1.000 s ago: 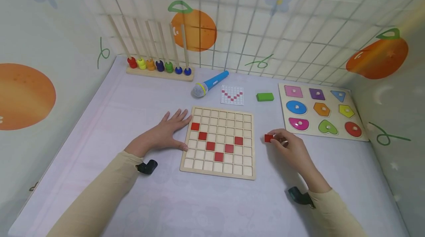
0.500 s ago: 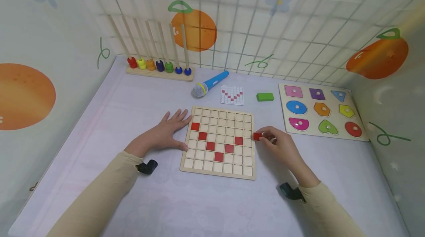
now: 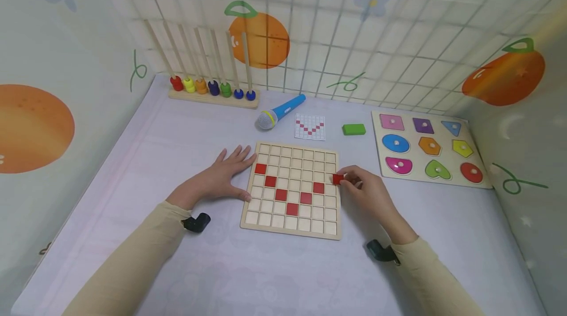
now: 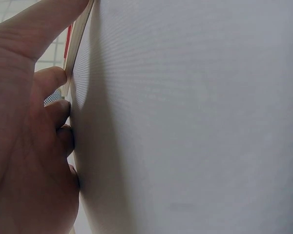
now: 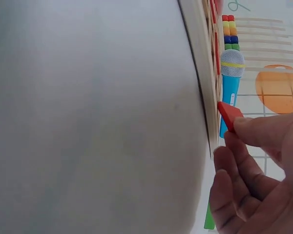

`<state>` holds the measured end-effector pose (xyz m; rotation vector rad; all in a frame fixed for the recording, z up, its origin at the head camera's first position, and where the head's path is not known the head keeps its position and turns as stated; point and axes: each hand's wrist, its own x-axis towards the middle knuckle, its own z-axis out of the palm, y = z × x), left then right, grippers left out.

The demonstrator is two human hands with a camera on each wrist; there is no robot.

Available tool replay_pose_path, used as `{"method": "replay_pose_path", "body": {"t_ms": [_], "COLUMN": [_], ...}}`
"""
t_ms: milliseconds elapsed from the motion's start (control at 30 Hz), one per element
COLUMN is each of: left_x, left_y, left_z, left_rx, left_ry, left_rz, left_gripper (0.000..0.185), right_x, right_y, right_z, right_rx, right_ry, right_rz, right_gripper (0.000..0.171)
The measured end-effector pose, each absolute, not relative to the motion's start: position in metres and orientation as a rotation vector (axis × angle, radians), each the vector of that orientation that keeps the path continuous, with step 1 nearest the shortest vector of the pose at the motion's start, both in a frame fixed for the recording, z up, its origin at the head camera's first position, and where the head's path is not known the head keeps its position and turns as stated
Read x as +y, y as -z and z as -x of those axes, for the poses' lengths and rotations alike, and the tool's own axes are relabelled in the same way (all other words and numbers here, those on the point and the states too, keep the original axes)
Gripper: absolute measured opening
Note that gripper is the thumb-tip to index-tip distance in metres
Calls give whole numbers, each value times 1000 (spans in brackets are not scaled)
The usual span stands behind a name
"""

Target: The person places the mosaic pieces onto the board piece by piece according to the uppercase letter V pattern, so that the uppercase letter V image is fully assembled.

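A wooden grid board (image 3: 298, 158) lies flat mid-table with several red square tiles set in its cells, running in a slanting V. My left hand (image 3: 217, 183) rests on the table with spread fingers, thumb and index fingertip touching the board's left edge. Between thumb and index finger, my right hand (image 3: 369, 193) pinches another red tile (image 3: 338, 179) at the board's right edge. In the right wrist view that red tile (image 5: 230, 114) is tilted, one corner at the board's rim (image 5: 205, 68); whether it touches a cell cannot be told.
Behind the board lie a blue toy microphone (image 3: 281, 111), a small pattern card (image 3: 309, 126) with a red V, and a green block (image 3: 354, 129). A peg stand with coloured beads (image 3: 213, 99) stands back left. A shape puzzle board (image 3: 416, 157) lies at right.
My right hand has carried the red tile leftward, from beside the board to over its right edge. The left hand and the board have stayed still.
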<state>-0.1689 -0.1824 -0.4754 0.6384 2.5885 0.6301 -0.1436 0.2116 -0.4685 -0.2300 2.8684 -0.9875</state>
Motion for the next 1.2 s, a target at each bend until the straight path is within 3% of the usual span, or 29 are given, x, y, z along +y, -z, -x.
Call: {"method": "replay_pose_path", "body": {"t_ms": [1200], "left_x": [-184], "left_y": [477], "left_z": [171], "left_rx": [2590], "left_ry": [-634], "left_rz": [-659], "left_gripper": [118], "right_x": [194], "right_y": [469], "right_z": [154], "right_rx": [2882], "right_ry": [965], "right_rz": [356], "right_gripper": [23]}}
